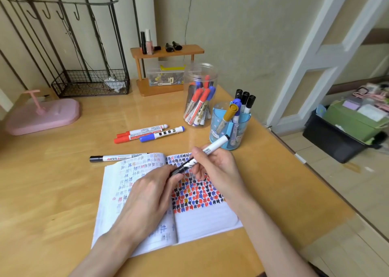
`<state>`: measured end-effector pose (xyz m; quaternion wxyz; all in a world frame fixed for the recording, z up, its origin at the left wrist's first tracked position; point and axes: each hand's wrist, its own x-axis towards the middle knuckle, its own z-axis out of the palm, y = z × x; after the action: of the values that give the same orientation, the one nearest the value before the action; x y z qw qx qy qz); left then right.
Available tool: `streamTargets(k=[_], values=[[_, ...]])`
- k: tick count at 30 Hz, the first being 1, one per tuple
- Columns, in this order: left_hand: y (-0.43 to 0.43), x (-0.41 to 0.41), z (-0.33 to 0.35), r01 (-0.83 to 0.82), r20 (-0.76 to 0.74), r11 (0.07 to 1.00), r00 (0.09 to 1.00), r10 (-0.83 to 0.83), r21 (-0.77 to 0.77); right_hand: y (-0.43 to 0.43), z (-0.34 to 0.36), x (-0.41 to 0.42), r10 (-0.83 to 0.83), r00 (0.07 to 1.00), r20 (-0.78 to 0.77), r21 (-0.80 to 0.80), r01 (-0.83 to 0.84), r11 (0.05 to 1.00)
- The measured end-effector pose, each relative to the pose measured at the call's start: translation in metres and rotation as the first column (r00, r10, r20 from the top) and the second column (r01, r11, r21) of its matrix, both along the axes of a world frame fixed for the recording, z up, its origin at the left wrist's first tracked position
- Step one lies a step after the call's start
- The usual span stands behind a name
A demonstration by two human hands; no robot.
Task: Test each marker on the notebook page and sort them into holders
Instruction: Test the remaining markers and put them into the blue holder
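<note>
Marker [212, 147], white barrel with a black cap end, held slantwise just above the open notebook [200, 220] near the bench's [63, 182] near edge. Left hand [147, 194] pinching the black end with curled fingertips; right hand [219, 167] wrapped round the white barrel, butt pointing toward the right edge. Cap coming off or going on: cannot tell. Probably light and stiff, with smooth plastic likely to slip in a loose grip. Best taken mid-barrel with one hand and at the cap with the other, then pulled straight along its length with the tip kept off the fingers. Page below crowded with red, blue and black test marks. Beyond, a black-capped marker [117, 157] lying against the notebook's far left corner. Farther toward mid-bench, three loose markers [147, 138], two red and one blue, side by side. By the right edge, a blue holder [216, 133] carrying black, blue and yellow markers. Behind it, a clear jar [201, 72] of red and blue ones.
</note>
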<state>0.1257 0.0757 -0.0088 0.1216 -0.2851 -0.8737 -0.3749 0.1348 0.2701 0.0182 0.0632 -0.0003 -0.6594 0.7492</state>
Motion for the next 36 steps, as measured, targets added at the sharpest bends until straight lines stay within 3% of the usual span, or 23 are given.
streamTargets(k=[4,10,15,26,32,34,36], values=[[-0.001,0.0,-0.002,-0.011,-0.023,0.999,1.0,0.01,-0.041,-0.003,-0.001,0.001,0.017,1.0,-0.016,0.019,-0.017,1.0],[-0.001,-0.001,0.003,-0.009,-0.021,0.998,1.0,0.01,0.063,-0.005,0.0,0.001,0.018,0.998,-0.053,0.028,-0.017,0.999],[-0.001,-0.001,0.002,-0.03,-0.108,0.996,0.994,0.02,-0.086,-0.007,-0.003,0.0,0.047,0.997,-0.054,0.045,-0.045,0.998],[-0.002,-0.002,0.014,0.131,0.148,0.988,0.979,-0.143,0.086,-0.001,0.004,0.005,0.131,0.987,-0.097,0.076,-0.123,0.989],[-0.007,-0.006,0.02,0.247,0.402,0.921,0.843,-0.357,0.301,0.003,0.007,0.008,0.168,0.981,-0.101,0.069,-0.162,0.984],[-0.008,-0.005,0.019,0.224,0.372,0.949,0.88,-0.294,0.22,0.0,0.006,0.007,0.151,0.984,-0.09,0.062,-0.146,0.987],[-0.011,-0.003,0.017,0.172,0.195,0.984,0.965,-0.176,0.04,-0.005,0.005,0.006,0.115,0.991,-0.074,0.068,-0.11,0.992]])
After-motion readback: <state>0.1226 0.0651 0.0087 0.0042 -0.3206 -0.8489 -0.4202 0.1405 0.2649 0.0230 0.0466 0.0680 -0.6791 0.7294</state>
